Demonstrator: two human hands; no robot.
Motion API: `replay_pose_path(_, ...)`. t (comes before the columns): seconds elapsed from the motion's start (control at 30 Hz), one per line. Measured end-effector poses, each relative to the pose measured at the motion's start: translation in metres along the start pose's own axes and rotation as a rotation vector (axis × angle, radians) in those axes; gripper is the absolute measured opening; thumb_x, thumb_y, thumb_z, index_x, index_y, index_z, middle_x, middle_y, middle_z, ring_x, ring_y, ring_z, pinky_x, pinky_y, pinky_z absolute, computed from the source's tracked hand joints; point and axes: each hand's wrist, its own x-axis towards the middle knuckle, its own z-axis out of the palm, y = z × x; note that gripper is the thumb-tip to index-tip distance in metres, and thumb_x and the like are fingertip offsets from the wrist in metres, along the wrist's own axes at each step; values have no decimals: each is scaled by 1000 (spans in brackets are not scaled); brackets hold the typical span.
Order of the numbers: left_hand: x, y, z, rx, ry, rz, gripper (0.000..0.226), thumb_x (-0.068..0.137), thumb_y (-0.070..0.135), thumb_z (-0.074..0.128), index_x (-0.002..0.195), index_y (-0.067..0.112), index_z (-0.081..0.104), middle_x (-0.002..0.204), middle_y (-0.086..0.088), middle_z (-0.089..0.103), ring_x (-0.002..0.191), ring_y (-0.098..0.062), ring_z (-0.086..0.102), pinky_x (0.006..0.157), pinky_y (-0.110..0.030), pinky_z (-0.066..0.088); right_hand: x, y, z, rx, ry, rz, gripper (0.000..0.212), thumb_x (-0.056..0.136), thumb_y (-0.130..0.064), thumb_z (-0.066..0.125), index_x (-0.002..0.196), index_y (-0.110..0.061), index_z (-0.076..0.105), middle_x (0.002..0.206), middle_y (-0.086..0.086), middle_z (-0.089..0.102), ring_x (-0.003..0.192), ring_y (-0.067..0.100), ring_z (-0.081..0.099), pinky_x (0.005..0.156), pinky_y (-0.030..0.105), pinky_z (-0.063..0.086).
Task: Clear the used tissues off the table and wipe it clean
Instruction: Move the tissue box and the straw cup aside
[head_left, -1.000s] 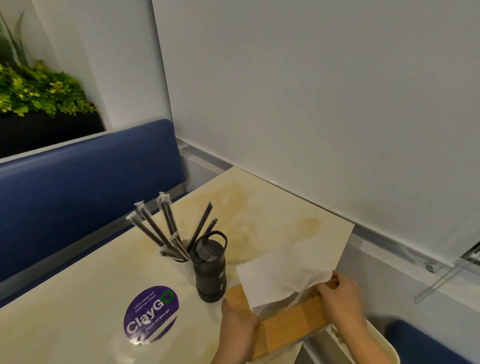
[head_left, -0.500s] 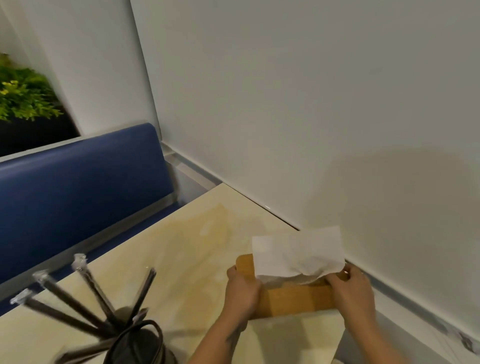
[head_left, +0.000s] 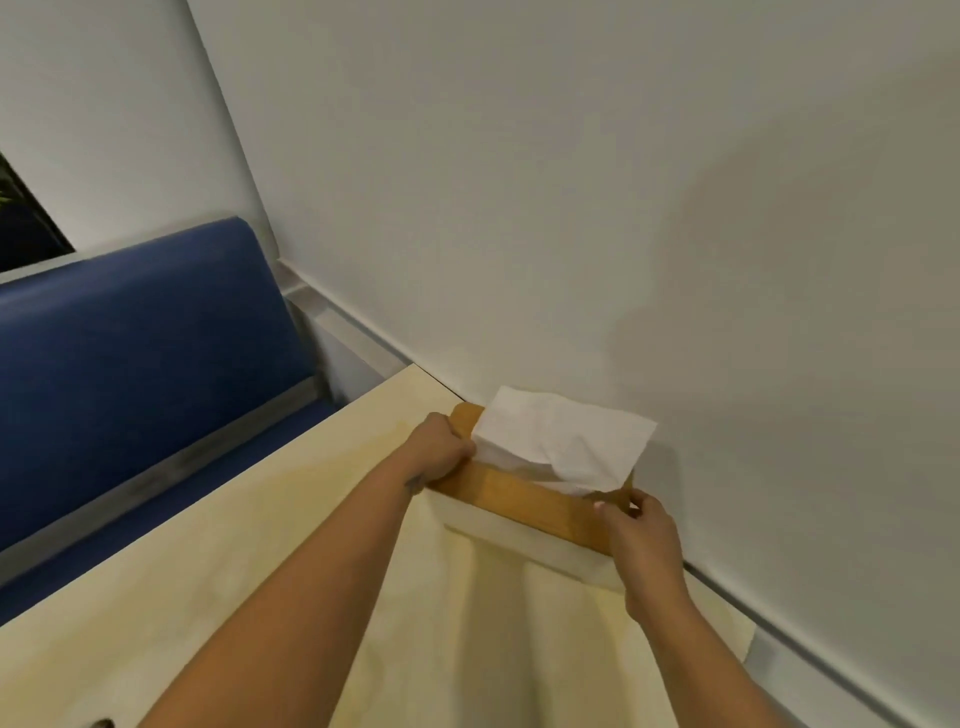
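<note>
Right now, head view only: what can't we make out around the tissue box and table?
- Tissue box: far side hidden behind the protruding tissue.
- Box ends: covered by the left hand and right hand.
- Table: near part cut off by the bottom edge, partly hidden by the forearms; no used tissues visible.
- Dark object at the bottom edge: cropped, unidentifiable.

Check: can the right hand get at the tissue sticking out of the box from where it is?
Probably yes. The right hand grips the near right end of the tissue box, and the tissue stands out of the top slot just beside it, uncovered. The left hand holds the other end, off that path.
</note>
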Motion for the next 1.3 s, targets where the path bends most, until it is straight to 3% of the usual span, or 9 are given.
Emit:
replay_pose_path(0.13,32,12,-8,104,-15,28,17,86,21,58,94,20,43,88,2,46,75,-13,44,62,-25,35,14,-1,12,10,-32,25,53,84,-26,62,134,-16,46,123,9,52,95,19,53,76,34,43)
replay_pose_path(0.2,45,15,-12,132,-24,62,33,86,25,60,115,15,47,104,-2,49,91,-19,48,71,-28,39,15,0,19,21,-65,32,56,78,-32,63,130,-18,48,118,10,55,95,21,57,76,36,48)
replay_pose_path(0.27,57,18,-14,144,-38,73,45,87,27,60,127,13,45,115,-4,50,97,-21,47,78,-31,38,16,3,24,44,-93,30,45,73,-35,63,116,-23,55,112,11,58,93,21,59,77,37,50)
replay_pose_path(0.33,64,20,-15,153,-44,95,49,88,27,60,132,14,43,124,-6,50,100,-21,47,81,-31,38,16,4,26,79,-104,21,18,80,-24,63,97,-27,58,106,8,62,91,19,61,78,35,51)
replay_pose_path(0.43,74,22,-15,174,-20,126,55,90,27,58,140,15,38,134,-6,46,112,-24,46,86,-29,36,13,-1,28,127,-112,0,20,87,-10,59,86,-30,57,99,1,64,88,13,62,72,27,49)
replay_pose_path(0.7,90,22,-18,209,21,150,62,90,34,59,144,18,32,142,-6,42,126,-29,42,103,-39,36,17,0,37,110,-104,-8,35,88,-17,62,119,-29,52,118,3,53,95,7,57,80,28,47)
replay_pose_path(0.83,90,22,-19,252,31,162,64,92,35,57,146,17,29,144,-6,40,129,-30,39,105,-39,33,14,2,39,93,-111,-10,48,88,-17,62,132,-26,47,121,2,50,95,5,55,71,21,43)
replay_pose_path(1.13,74,23,-4,419,188,218,43,97,30,45,133,5,40,130,-15,50,120,-34,47,99,-40,37,7,2,42,134,-146,11,38,86,-16,64,115,-36,52,120,2,54,107,19,57,95,46,49)
replay_pose_path(1.3,65,12,4,376,269,179,51,97,26,42,144,13,26,153,-11,23,140,-37,16,111,-55,21,-1,-2,46,89,-144,26,44,86,-18,64,127,-23,48,127,5,48,108,21,53,97,45,47)
